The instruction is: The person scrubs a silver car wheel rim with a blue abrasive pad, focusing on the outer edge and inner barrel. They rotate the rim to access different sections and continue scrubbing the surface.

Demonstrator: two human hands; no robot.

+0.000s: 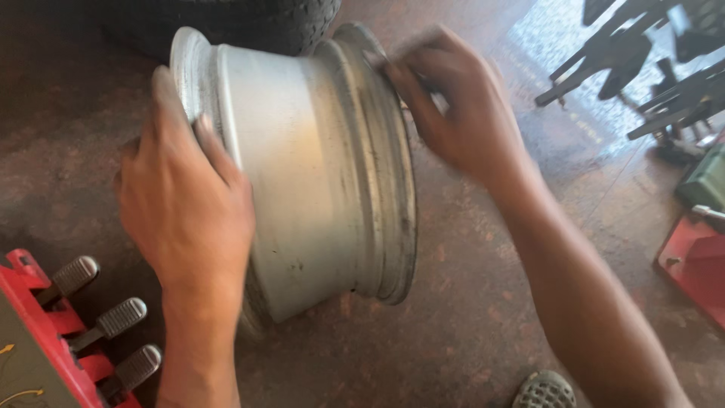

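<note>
At the far left, three ribbed metal pedals (113,321) stick out of a red machine base (34,302) on the reddish-brown floor (468,302).

Just right of them the left hand (185,204) lies over the near rim of a bare silver wheel rim (317,174) — fingers (168,98) curled over the left flange, palm against the barrel. That grip is a loose, part-closed clasp that steadies the wheel rather than pinching it.

The wheel stands on edge on the floor, its axle line running left to right across the view, tilted a little, so one flange faces each hand. A dark tyre (257,19) lies behind it, at the top of the view.

On the right flange, high up, the right hand (453,113) is pressed to the edge with fingers bunched — closed down at the lip. Motion blur hides whether something small is pinched there; I cannot tell. Both hands touch the wheel, one at each end of its axis.

Further right, dark metal tools (627,60) lie on the floor, with a red stand (691,257) at the frame edge.
</note>
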